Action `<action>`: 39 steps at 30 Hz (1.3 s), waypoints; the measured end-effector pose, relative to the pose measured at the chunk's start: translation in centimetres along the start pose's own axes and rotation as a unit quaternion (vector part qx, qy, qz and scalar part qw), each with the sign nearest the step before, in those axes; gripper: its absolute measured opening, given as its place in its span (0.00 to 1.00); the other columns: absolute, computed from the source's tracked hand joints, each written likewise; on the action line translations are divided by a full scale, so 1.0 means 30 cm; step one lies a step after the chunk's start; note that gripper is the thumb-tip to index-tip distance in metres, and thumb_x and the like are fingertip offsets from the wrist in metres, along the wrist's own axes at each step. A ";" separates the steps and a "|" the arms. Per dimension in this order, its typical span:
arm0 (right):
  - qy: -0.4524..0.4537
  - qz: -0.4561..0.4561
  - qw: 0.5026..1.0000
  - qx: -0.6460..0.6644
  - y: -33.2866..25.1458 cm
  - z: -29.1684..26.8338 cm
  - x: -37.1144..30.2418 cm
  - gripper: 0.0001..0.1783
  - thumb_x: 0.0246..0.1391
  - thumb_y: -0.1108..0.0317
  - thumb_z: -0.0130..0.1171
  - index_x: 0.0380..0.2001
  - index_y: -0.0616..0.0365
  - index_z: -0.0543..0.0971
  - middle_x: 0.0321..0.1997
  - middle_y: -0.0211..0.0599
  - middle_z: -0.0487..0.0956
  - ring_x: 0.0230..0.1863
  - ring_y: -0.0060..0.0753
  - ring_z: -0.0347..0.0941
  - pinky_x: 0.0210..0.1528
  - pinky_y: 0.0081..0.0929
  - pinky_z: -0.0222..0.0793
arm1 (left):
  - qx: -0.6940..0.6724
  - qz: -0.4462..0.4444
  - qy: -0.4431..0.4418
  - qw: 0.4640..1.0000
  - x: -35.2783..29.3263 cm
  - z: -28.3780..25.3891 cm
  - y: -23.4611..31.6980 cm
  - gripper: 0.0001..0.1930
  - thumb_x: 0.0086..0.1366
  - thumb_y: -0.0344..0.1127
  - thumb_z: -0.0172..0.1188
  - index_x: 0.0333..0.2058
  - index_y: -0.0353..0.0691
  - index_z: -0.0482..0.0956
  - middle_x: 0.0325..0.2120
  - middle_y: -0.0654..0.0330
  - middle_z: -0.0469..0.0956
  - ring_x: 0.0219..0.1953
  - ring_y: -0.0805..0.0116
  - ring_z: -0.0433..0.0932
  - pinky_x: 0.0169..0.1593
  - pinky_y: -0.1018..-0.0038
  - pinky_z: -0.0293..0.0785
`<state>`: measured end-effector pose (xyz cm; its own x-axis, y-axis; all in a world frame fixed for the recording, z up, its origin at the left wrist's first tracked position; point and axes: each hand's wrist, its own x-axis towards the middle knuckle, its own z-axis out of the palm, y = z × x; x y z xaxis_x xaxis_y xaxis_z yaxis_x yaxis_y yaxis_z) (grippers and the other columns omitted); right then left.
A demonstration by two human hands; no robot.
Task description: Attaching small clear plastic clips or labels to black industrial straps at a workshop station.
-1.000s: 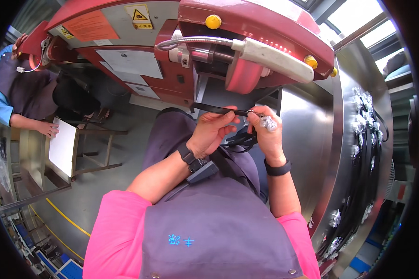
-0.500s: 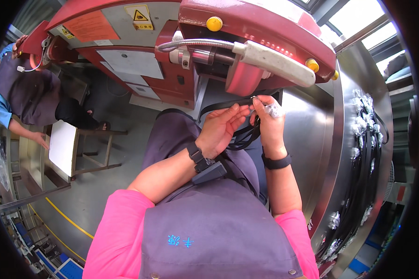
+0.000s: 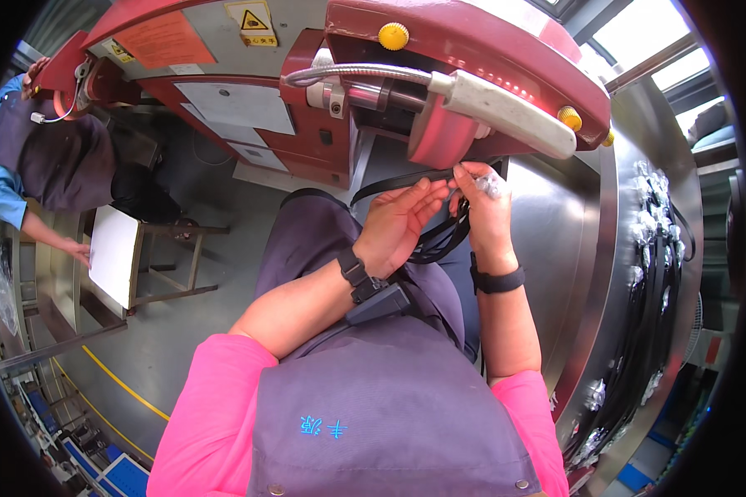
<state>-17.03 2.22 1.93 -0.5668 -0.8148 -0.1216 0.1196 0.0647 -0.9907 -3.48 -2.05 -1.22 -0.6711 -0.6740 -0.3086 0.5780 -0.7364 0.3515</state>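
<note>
Left hand (image 3: 398, 224): raised in front of the chest, fingers curled around a thin black flat strap (image 3: 394, 184), thumb and fingertips pinching it near its right end; a black wristband sits on the wrist.
Right hand (image 3: 485, 211): held just beside the left, fingertips meeting it, closed on the same strap's end and on a small clear plastic-wrapped piece (image 3: 491, 184) at the knuckles; a black band circles this wrist too.
Black strap: runs from the hands leftward in a shallow arc above the lap; more black loops (image 3: 439, 240) hang down between the two hands.
Where it is: just under the front of a big red machine housing (image 3: 472, 58), below its pale cream handle bar (image 3: 501, 112).
Machine: two yellow round knobs (image 3: 394, 36) on the red top, a grey flexible metal hose (image 3: 348, 74) leading into the handle.
Surface: curved shiny steel ring (image 3: 584, 248) to the right; along its outer edge lie rows of black straps with clear-wrapped ends (image 3: 651, 240).
Clothing: grey apron (image 3: 381, 414) over pink sleeves.
Nearby: another person in a blue sleeve and dark apron (image 3: 37, 161) at far left, hand by a white sheet on a wooden stool (image 3: 116, 257).
</note>
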 end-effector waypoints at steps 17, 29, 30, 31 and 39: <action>0.002 -0.014 0.998 0.054 -0.007 -0.033 0.002 0.07 0.56 0.71 0.61 0.36 0.63 0.77 0.27 0.35 0.79 0.19 0.20 0.70 0.22 0.17 0.63 | 0.003 0.003 -0.029 1.000 0.017 0.023 -0.024 0.11 0.67 0.29 0.55 0.44 0.30 0.78 0.42 0.54 0.80 0.42 0.72 0.80 0.49 0.80 0.77; -0.066 -0.145 0.987 0.003 0.069 -0.110 -0.092 0.06 0.52 0.77 0.62 0.36 0.64 0.80 0.32 0.34 0.78 0.22 0.22 0.71 0.25 0.18 0.66 | 0.008 -0.038 -0.048 0.998 -0.055 0.021 -0.048 0.07 0.66 0.34 0.58 0.37 0.36 0.79 0.33 0.60 0.80 0.33 0.76 0.77 0.37 0.79 0.76; -0.065 -0.148 0.987 0.006 0.069 -0.114 -0.098 0.07 0.52 0.78 0.62 0.36 0.64 0.80 0.32 0.34 0.77 0.23 0.21 0.71 0.25 0.18 0.66 | 0.015 -0.046 -0.036 0.998 -0.056 0.016 -0.046 0.07 0.66 0.34 0.59 0.37 0.36 0.78 0.32 0.61 0.80 0.32 0.76 0.77 0.37 0.78 0.76; -0.065 -0.151 0.986 0.009 0.069 -0.118 -0.104 0.07 0.51 0.79 0.62 0.36 0.63 0.80 0.31 0.34 0.77 0.24 0.21 0.72 0.25 0.18 0.66 | 0.022 -0.054 -0.025 0.998 -0.058 0.010 -0.044 0.08 0.65 0.35 0.59 0.36 0.36 0.78 0.31 0.61 0.80 0.31 0.75 0.76 0.37 0.78 0.75; -0.149 -0.345 0.870 -0.319 0.005 -0.127 -0.138 0.15 0.39 0.80 0.68 0.35 0.62 0.79 0.28 0.38 0.77 0.27 0.35 0.76 0.30 0.24 0.72 | 0.002 -0.157 0.042 0.987 -0.056 -0.098 -0.006 0.08 0.65 0.32 0.58 0.39 0.34 0.75 0.31 0.58 0.78 0.32 0.72 0.77 0.39 0.77 0.76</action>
<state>-17.76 7.78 2.04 -0.0762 -0.8936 0.4424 -0.6955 -0.2703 -0.6658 -1.07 -0.95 -3.36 -0.7759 -0.4156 -0.4746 0.3464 -0.9094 0.2301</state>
